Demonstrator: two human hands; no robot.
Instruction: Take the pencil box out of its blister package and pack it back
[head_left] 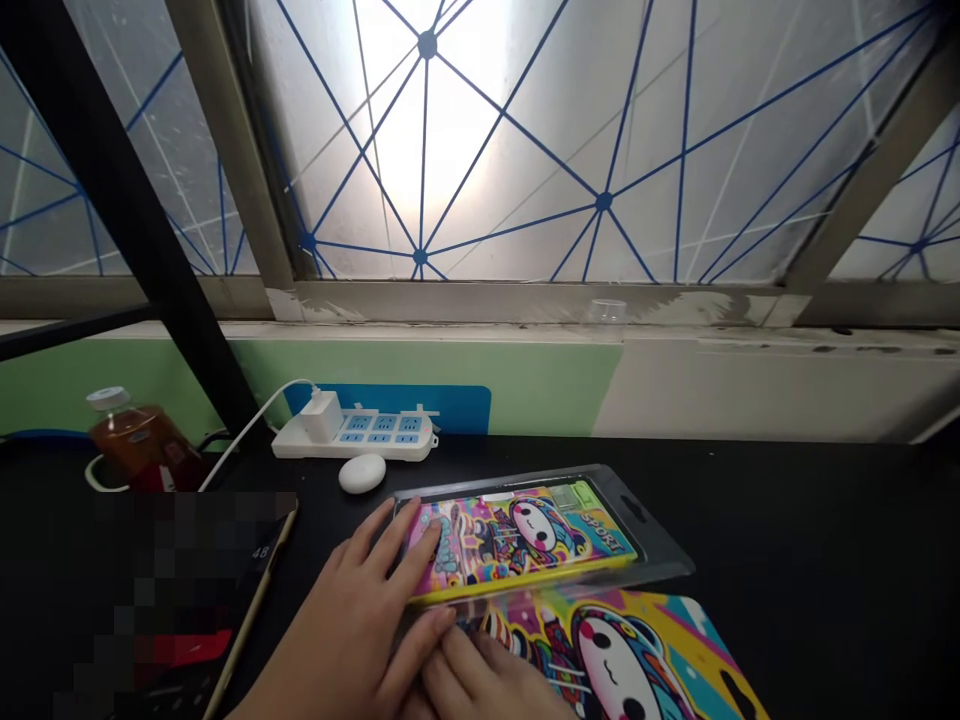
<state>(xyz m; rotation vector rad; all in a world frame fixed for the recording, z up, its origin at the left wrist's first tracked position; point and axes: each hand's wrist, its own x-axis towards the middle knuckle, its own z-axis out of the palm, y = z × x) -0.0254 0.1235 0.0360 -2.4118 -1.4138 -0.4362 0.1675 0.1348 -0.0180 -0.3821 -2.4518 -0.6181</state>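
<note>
clear plastic blister pack [525, 535]: on the black tabletop [810, 560], ahead and right of the fingers; long axis left to right; left hand [367, 590] nearer.
left hand: fingers slightly spread, unclenched, resting on the pack's left end.
right hand [487, 680]: fingers bent, beside the left thumb, over the printed card [615, 660]; grip hidden, not discernible.
power strip [375, 435]: beyond the pack, near the wall [547, 385].
</note>
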